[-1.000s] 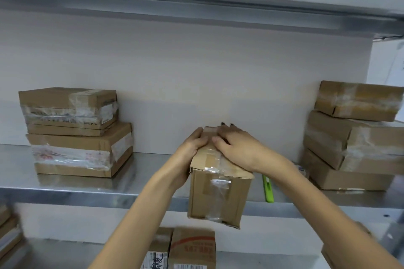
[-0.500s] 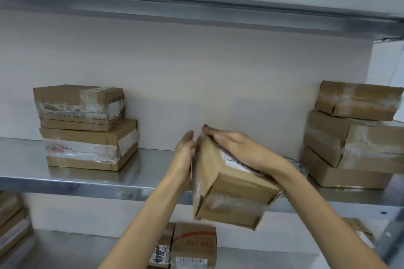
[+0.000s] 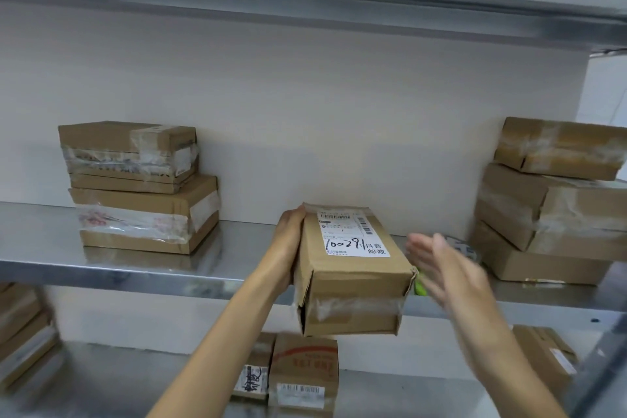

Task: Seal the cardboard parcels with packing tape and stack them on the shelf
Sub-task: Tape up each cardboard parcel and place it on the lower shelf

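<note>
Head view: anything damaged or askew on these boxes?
Yes. The held box has a side flap gaping at its near left corner and wrinkled tape across that end. It juts past the shelf edge in the left hand alone. The top box of the right stack sits skewed.

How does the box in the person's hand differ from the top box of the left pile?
The held box shows a white shipping label with handwritten digits on top; the top left box shows a brown top crossed by tape. The held box is gripped by the left hand in front of the shelf edge; the top left box rests on a lower box. Both are taped brown cardboard.
</note>
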